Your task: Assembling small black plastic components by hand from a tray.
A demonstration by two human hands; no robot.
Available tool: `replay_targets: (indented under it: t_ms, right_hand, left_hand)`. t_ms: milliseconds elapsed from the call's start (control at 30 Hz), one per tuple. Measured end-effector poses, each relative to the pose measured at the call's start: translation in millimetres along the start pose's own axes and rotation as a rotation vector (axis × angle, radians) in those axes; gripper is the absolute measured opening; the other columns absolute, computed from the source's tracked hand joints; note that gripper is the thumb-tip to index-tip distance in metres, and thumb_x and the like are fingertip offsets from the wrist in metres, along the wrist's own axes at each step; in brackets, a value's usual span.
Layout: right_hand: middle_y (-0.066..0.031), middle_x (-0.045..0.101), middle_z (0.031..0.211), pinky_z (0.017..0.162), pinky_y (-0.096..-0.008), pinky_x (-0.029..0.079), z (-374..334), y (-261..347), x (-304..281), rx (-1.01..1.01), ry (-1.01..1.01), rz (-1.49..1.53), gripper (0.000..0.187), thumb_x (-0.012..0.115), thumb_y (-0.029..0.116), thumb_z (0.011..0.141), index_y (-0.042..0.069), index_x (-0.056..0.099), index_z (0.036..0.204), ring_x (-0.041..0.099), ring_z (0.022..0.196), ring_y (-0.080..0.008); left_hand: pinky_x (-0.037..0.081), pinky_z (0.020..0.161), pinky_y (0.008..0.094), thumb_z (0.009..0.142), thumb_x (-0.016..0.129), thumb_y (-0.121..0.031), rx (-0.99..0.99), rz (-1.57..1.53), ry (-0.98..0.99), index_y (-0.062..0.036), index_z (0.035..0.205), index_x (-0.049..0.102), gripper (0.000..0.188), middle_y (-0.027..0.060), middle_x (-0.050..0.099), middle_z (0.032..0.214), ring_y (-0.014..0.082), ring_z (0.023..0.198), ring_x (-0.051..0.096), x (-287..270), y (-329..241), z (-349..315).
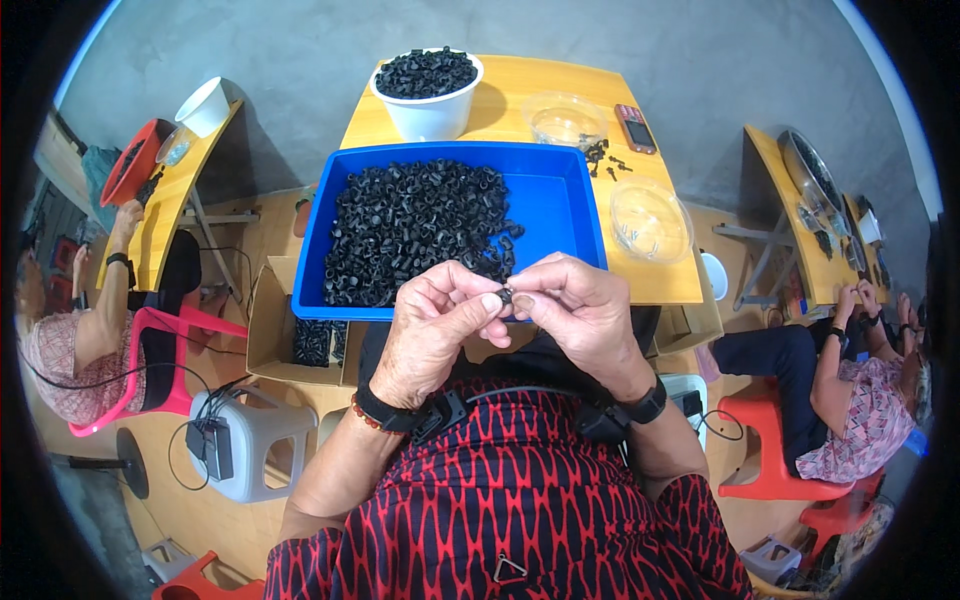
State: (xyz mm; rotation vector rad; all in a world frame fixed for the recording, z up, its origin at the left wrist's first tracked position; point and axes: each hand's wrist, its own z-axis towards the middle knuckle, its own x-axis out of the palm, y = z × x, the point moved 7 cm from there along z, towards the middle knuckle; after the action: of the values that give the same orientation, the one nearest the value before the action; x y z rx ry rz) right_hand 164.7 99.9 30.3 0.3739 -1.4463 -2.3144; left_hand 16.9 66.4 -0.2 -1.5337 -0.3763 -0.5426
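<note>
Bottom of the frame is a red-and-black patterned shirt point(500, 510), with both forearms coming up out of it, a black band on each wrist. Just above, mid-frame, the left hand point(440, 325) and right hand point(580, 310) meet fingertip to fingertip. Both grips are pressed together, pinching one small black ring-shaped part point(506, 296) between them, right over the near rim of the bin.

Behind the hands sits a blue plastic bin point(555, 195) on the yellow counter point(520, 85), with a big heap of small black parts point(415, 225) piled in its left half. Right of the bin there's a clear plastic bowl point(650, 220). Further up, a white bowl point(428, 95) heaped with more black pieces, a second clear bowl point(566, 120) beside it, a few loose black bits point(600, 155), and a small phone point(635, 128).

Down left of the counter is an open cardboard box point(275, 325) and a grey stool point(250, 440). At the far left and far right edges, other people sit on red chairs at their own yellow counters.
</note>
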Motion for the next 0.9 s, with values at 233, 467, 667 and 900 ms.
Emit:
replay_targets:
  t_ms: [233,467,667,900]
  right_hand:
    - [-0.0102,0.068,0.092,0.067,-0.0253,0.054,1.4,4.5,0.2,-0.054,0.035,-0.112,0.017,0.069,-0.008,0.084,0.001,0.068,0.099,0.067,0.080,-0.0143]
    - [-0.0095,0.067,0.089,0.066,-0.0255,0.053,0.2,4.7,1.5,-0.073,0.004,-0.121,0.016,0.068,-0.008,0.084,0.001,0.066,0.097,0.067,0.079,-0.0147]
    - [-0.0114,0.067,0.090,0.066,-0.0274,0.054,3.1,18.9,5.1,-0.184,-0.002,-0.267,0.016,0.068,-0.009,0.084,0.001,0.066,0.096,0.068,0.078,-0.0179]
    - [-0.0142,0.067,0.091,0.067,-0.0306,0.056,0.2,37.1,13.5,-0.336,-0.003,-0.449,0.019,0.068,-0.011,0.081,0.001,0.066,0.096,0.069,0.078,-0.0233]
  left_hand:
    - [0.061,0.066,0.0282,0.093,0.066,-0.002,0.004,0.004,-0.011,0.0004,0.098,0.064,0.006,0.0116,0.071,0.090,0.0130,0.071,0.068,-0.7,-0.3,-0.4]
    - [0.062,0.066,0.0316,0.092,0.067,-0.002,0.038,0.052,0.005,-0.0004,0.100,0.064,0.008,0.0135,0.071,0.092,0.0155,0.073,0.070,-4.3,0.0,0.2]
    - [0.062,0.064,0.0312,0.092,0.067,-0.002,0.055,0.093,0.001,0.0000,0.099,0.064,0.008,0.0135,0.071,0.092,0.0149,0.071,0.069,-6.5,0.7,0.0]
    - [0.062,0.064,0.0301,0.091,0.068,-0.003,0.015,-0.018,-0.017,0.0002,0.097,0.064,0.007,0.0113,0.070,0.088,0.0133,0.070,0.068,-4.8,-0.1,-1.2]
